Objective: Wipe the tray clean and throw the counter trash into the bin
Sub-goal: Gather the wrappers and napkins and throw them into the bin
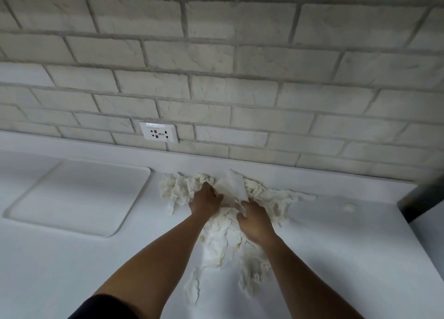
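A heap of crumpled white paper trash [223, 244] is spread over the white counter [84, 270], from the back wall toward the front. My left hand [206, 199] and my right hand [255, 220] are both in the heap. Between them they hold a flat white sheet [232, 186] that stands up from the pile. The fingers of both hands curl round paper. A white tray [79, 193] with rounded corners lies flat on the counter to the left, apart from the heap. No bin is in view.
A small scrap of paper [348, 207] lies alone on the counter at the right. A wall socket [159, 131] sits in the white brick wall behind. The counter ends at the right by a dark vertical object [422, 198].
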Demonstrator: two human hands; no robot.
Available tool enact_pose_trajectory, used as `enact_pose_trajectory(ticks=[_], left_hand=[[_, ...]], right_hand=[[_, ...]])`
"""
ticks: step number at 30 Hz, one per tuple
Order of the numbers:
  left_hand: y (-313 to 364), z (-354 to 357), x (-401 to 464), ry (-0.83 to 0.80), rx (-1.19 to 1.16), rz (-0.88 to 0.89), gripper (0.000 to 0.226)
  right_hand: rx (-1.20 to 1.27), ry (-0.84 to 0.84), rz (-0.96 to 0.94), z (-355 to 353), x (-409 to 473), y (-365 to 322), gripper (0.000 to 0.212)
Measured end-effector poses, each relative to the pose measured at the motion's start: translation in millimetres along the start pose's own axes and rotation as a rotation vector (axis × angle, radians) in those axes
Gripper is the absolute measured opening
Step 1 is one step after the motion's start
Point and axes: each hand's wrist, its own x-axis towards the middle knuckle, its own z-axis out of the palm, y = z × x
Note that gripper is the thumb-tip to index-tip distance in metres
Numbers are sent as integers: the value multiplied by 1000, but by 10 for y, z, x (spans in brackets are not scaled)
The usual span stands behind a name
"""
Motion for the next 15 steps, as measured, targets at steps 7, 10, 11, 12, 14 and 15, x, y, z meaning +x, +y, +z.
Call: enact_pose_trajectory(ticks=[7, 10, 11, 12, 14, 15], left_hand=[[-54, -208, -59, 12, -179, 71, 58], [-29, -375, -262, 39, -215, 122, 40], [-5, -428, -340, 51, -234, 133, 34], [21, -479, -417, 63, -248, 146, 32], [61, -561, -573, 70, -256, 190, 32], [76, -593, -648, 70, -257, 214, 33]], right_hand=[[75, 320, 122, -214, -114, -67, 38], [74, 389, 116, -377, -205, -177, 37], [75, 400, 114, -427, -241, -224, 36], [72, 409, 103, -464, -276, -272, 35], [37, 440, 67, -521, -372, -377, 31], [17, 461, 53, -546, -426, -430, 29]])
